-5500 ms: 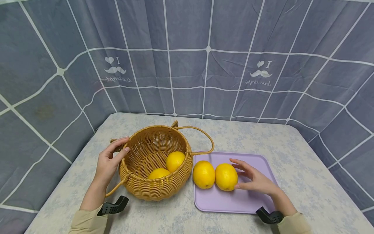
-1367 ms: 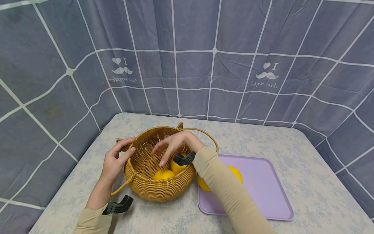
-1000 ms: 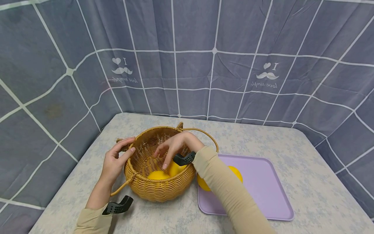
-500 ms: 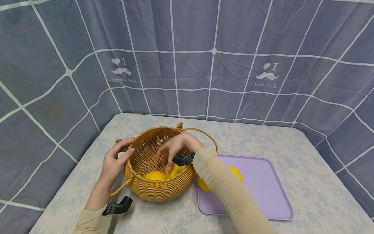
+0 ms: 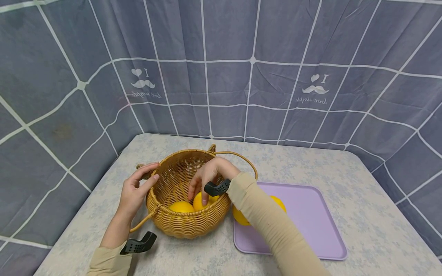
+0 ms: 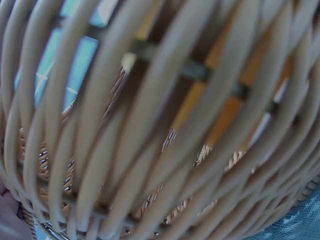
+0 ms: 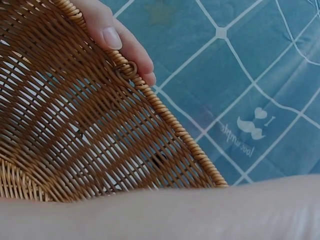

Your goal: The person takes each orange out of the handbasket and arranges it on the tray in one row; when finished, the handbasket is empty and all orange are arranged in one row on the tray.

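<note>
A round wicker basket [image 5: 190, 226] stands on the table, tilted so its mouth faces me. My left hand [image 5: 135, 189] grips its left rim; the right wrist view shows that thumb inside and the fingers outside. Two round yellow fruits lie low in the basket. My right hand [image 5: 208, 174] reaches in over the right rim, thumb and fingers bent down around the right-hand fruit [image 5: 198, 202]. Touching it on the left is the other fruit [image 5: 181, 207]. Close-up basket weave [image 6: 145, 110] fills the left wrist view; the right wrist view shows no fruit.
Right of the basket lies a lilac tray [image 5: 310, 226]. Two more yellow fruits, a left one [image 5: 239, 217] and a right one [image 5: 279, 202], sit on it, partly behind my right sleeve [image 5: 272, 222]. A loop handle [image 5: 253, 166] sticks out over the tray's corner. A grey-blue curtain [image 5: 228, 84] hangs behind.
My right hand has come from the tray into the basket, then lowered and closed around the right fruit. The left fruit there has shifted leftward. My left hand keeps its hold on the rim.
</note>
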### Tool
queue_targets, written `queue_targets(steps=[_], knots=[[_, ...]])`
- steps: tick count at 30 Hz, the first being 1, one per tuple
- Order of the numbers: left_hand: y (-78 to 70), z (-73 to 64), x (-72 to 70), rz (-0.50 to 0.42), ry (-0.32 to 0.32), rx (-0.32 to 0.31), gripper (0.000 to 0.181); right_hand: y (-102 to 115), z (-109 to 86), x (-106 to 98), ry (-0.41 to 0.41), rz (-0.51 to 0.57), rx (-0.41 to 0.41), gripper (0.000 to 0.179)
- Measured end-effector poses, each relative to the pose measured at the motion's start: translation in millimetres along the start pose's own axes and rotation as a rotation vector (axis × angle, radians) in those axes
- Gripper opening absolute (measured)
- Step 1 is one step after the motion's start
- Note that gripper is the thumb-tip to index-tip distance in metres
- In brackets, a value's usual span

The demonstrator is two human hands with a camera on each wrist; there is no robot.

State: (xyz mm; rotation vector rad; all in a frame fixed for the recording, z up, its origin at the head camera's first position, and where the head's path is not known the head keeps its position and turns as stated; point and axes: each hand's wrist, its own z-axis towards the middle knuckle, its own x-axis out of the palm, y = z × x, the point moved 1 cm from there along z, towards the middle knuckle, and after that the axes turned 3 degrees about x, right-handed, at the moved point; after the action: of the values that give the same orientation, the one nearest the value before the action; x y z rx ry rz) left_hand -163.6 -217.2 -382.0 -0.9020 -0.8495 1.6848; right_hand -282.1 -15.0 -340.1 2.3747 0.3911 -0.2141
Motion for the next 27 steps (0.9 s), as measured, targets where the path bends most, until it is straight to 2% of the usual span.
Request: queue_targets(steps=[5, 11, 14, 22, 27], knots=[[-0.1, -0.4, 0.0, 0.001, 0.001, 0.0, 0.032, 0.2, -0.4, 1.0, 0.017, 0.045, -0.033, 0.049], [0.1, -0.7, 0.0, -0.004, 0.002, 0.002, 0.032, 0.1, 0.5, 2.6, 0.091, 0.127, -0.099, 0.049], [0.4, -0.5, 0.1, -0.006, 0.001, -0.001, 0.032, 0.4, 0.0, 3.3, 0.121, 0.148, -0.103, 0.049], [1.0, -0.5, 0.0, -0.005, 0.0, -0.008, 0.033, 0.3, 2.6, 2.9, 0.164, 0.062, -0.116, 0.052], [0.9, -0.7, 0.2, -0.001, 0.002, -0.009, 0.033, -0.2, 4.6, 2.8, 0.16, 0.06, -0.149, 0.052]])
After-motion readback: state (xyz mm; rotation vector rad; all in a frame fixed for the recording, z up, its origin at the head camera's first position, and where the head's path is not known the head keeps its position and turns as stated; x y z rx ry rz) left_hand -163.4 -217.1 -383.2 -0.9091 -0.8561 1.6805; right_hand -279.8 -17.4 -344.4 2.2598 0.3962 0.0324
